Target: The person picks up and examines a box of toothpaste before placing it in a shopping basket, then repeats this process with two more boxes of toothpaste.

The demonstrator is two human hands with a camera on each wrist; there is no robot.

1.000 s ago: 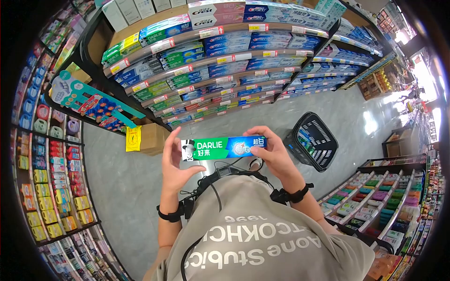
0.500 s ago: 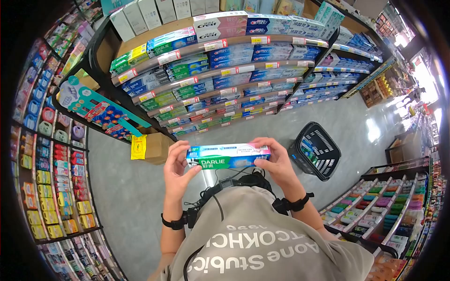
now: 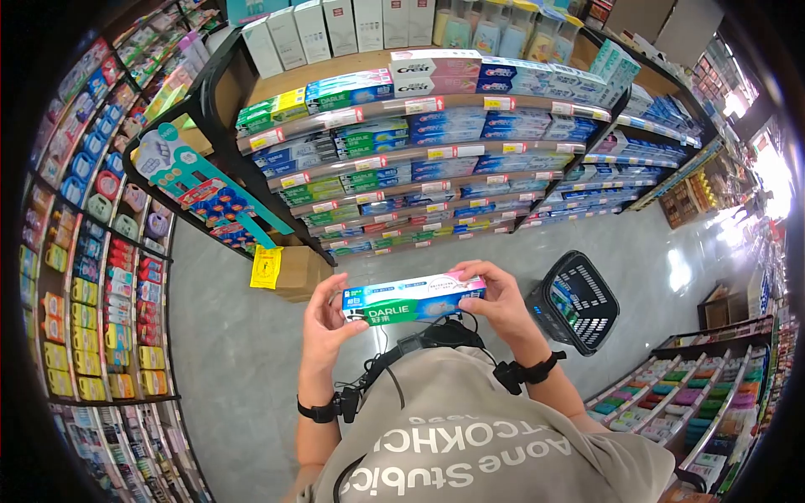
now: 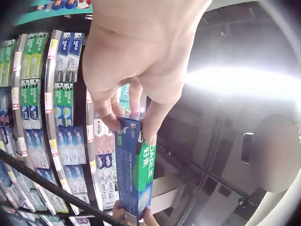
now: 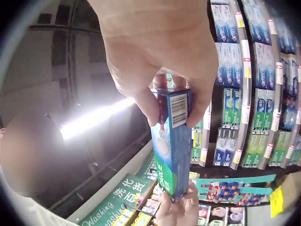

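A green, blue and white Darlie toothpaste box [image 3: 411,300] is held level in front of the chest, its green front tilted so the white long side shows too. My left hand [image 3: 324,320] grips its left end, thumb low on the front. At the other end my right hand [image 3: 501,303] pinches it, thumb on the front and fingers over the top edge. The left wrist view shows the left thumb and fingers on either side of the box [image 4: 131,165]. A barcode is visible near the right hand's end of the box [image 5: 176,110] in the right wrist view.
Shelves [image 3: 444,159] stocked with toothpaste boxes stand ahead. A black shopping basket [image 3: 579,302] with some packs inside is on the floor [image 3: 235,369] to the right. A cardboard box [image 3: 303,272] sits at the shelf's left foot. Stocked racks line both sides.
The box has rolled from its front facing up to showing the white long side. My left fingers have closed from spread around the end onto it. The shelves now sit lower in view.
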